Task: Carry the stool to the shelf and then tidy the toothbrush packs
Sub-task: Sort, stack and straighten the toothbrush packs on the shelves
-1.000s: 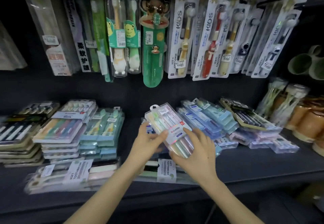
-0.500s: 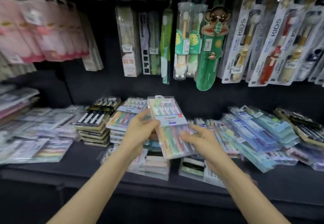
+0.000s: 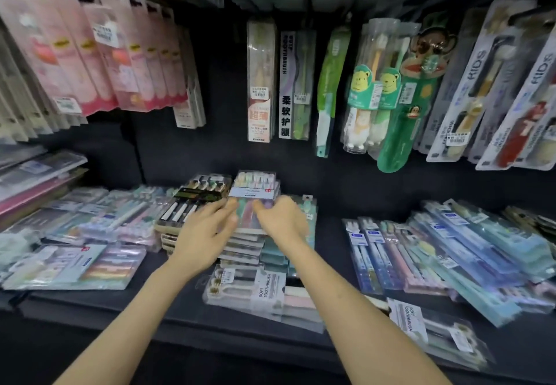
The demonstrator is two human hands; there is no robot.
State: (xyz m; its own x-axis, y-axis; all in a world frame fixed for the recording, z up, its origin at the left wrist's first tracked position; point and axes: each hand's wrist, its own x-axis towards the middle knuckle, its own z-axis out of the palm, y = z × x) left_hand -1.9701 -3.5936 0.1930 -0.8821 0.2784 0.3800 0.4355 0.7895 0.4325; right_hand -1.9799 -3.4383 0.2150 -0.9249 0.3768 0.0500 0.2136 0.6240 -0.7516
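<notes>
**Both hands on the top pack of the middle stack**

Head view: the person's forearms reach in from the bottom edge to a dark shelf laden with flat toothbrush packs. The pastel toothbrush pack lies flat on top of the middle stack, squarely over the packs beneath it, its brush heads towards the back wall.

The right hand has its fingers curled down over the pack's near end and grips it there. The left hand lies at the pack's near left corner with its fingers almost straight and a little spread, some of them over the neighbouring black pack stack. Its forefinger tip and thumb sit on either side of that corner (motion blur hides whether they pinch the pack or only touch it, so I cannot tell).

Touching the middle stack on its right is a teal stack, partly hidden by the right wrist. In front, near the shelf edge, lies a pack marked SOFT TOOTHBRUSH. Well to the right, blue packs lie fanned and overlapping, and to the left more packs lie loosely strewn.

Above, pink packs hang at the left, a green monkey case hangs right of centre, and KIDS packs hang beside it.
</notes>
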